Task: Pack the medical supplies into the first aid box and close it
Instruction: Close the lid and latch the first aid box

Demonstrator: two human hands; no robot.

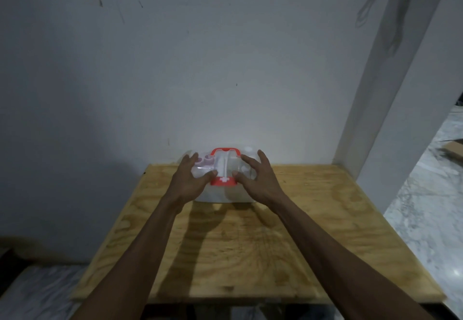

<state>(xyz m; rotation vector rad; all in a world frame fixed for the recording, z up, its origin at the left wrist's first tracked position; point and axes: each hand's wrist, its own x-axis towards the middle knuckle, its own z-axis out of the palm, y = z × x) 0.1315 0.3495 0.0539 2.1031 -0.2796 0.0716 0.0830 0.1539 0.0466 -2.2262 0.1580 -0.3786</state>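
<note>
A clear plastic first aid box (225, 194) with a red handle and a red front latch (223, 181) stands at the far middle of the wooden table, against the wall. Its lid is down. Pinkish and white items show blurrily through the lid. My left hand (191, 178) rests on the lid's left half, fingers spread, thumb beside the latch. On the lid's right half lies my right hand (255, 177), also spread, thumb next to the latch. Both hands press flat on the box rather than curl around it.
The plywood table top (240, 249) stretches from the box to its front edge. A white wall stands right behind the box, and a white pillar (383, 109) rises at the table's back right corner. Marbled floor lies to the right.
</note>
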